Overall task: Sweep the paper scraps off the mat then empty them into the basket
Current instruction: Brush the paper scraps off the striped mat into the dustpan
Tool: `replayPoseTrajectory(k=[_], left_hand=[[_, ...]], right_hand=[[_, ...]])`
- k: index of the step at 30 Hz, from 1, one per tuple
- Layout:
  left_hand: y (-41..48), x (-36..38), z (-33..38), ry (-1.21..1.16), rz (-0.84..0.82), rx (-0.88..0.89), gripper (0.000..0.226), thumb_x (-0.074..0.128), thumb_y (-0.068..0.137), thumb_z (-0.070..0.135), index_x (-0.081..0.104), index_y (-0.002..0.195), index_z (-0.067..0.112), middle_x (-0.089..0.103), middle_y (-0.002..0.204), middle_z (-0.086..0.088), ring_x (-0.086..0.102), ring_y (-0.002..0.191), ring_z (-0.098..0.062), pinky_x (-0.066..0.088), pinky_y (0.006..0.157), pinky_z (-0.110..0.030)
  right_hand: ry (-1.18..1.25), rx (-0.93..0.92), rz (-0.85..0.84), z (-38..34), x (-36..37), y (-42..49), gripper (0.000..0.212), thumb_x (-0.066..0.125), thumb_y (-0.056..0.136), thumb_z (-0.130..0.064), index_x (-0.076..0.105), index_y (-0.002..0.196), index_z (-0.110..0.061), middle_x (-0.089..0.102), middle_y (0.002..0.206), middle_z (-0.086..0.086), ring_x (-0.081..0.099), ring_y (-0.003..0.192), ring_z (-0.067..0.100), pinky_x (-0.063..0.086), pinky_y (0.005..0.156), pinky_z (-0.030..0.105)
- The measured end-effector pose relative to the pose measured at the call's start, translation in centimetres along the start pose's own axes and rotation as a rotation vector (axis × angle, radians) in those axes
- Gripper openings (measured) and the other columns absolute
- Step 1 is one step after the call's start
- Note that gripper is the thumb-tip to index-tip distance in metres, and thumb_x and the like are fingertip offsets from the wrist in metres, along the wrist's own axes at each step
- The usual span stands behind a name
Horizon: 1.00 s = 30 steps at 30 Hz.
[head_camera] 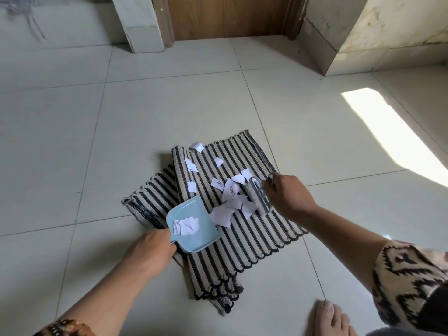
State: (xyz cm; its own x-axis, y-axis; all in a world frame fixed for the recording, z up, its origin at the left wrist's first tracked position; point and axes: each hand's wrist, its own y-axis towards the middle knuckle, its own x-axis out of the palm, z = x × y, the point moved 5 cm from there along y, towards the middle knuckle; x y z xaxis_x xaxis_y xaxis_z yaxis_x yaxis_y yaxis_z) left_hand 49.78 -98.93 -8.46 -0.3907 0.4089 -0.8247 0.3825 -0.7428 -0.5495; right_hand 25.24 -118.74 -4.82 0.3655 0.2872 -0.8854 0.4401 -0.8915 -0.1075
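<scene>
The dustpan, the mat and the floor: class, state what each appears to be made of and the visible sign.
Dustpan: probably plastic; smooth, evenly pale blue, moulded rim with a slight sheen.
Mat: woven textile, perhaps cotton; ribbed cream and black stripes, scalloped stitched edges, folds at one side.
Floor: likely ceramic or stone tile; large pale squares, thin grout lines, reflecting a sunlight patch.

Dustpan (pixel 194 224) handle hidden inside left hand (pixel 151 249) grip.

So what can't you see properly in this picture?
All in the head view:
- The basket: out of frame.
- The brush handle: hidden inside the right hand.
- The dustpan handle: covered by the left hand.
- Print on the paper scraps: too small to read.
- The mat underneath: partly hidden by folds.
</scene>
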Motion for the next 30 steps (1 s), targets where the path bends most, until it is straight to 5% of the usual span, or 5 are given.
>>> replayPoseTrajectory(k=[13,19,25,30], left_hand=[[1.8,0.2,1.8,0.211,-0.039,-0.087,0.030,0.042,0.089,0.001,0.066,0.105,0.010,0.068,0.111,-0.010,0.065,0.096,-0.028,0.048,0.077,-0.033],[1.9,0.7,1.6,0.172,-0.041,-0.073,0.028,0.041,0.088,0.001,0.066,0.095,0.012,0.068,0.099,-0.008,0.061,0.080,-0.028,0.048,0.070,-0.033],[2.3,1.2,1.7,0.165,0.008,-0.042,0.018,0.045,0.094,0.011,0.061,0.090,0.018,0.064,0.091,-0.006,0.056,0.073,-0.025,0.042,0.064,-0.032],[2.4,1.4,1.7,0.134,0.014,-0.042,0.016,0.047,0.093,0.011,0.056,0.081,0.018,0.060,0.080,-0.003,0.061,0.072,-0.025,0.042,0.060,-0.033]], right_hand=[[-0.015,-0.152,0.000,-4.5,2.8,-0.7,0.041,0.037,0.101,-0.039,0.042,0.066,-0.018,0.054,0.057,0.002,0.049,0.049,0.023,0.031,0.047,0.031],[-0.129,-0.239,-0.070,-5.2,3.9,-1.3,0.031,0.034,0.105,-0.037,0.042,0.080,-0.021,0.051,0.065,-0.004,0.048,0.051,0.015,0.035,0.047,0.029],[0.201,-0.302,-0.152,-7.1,4.0,-2.4,0.037,0.037,0.104,-0.032,0.043,0.069,-0.022,0.051,0.055,-0.005,0.041,0.041,0.004,0.032,0.040,0.021],[-0.057,-0.206,-0.043,-5.3,2.7,-0.9,0.034,0.040,0.103,-0.035,0.040,0.072,-0.021,0.050,0.063,-0.002,0.046,0.052,0.020,0.028,0.049,0.031]])
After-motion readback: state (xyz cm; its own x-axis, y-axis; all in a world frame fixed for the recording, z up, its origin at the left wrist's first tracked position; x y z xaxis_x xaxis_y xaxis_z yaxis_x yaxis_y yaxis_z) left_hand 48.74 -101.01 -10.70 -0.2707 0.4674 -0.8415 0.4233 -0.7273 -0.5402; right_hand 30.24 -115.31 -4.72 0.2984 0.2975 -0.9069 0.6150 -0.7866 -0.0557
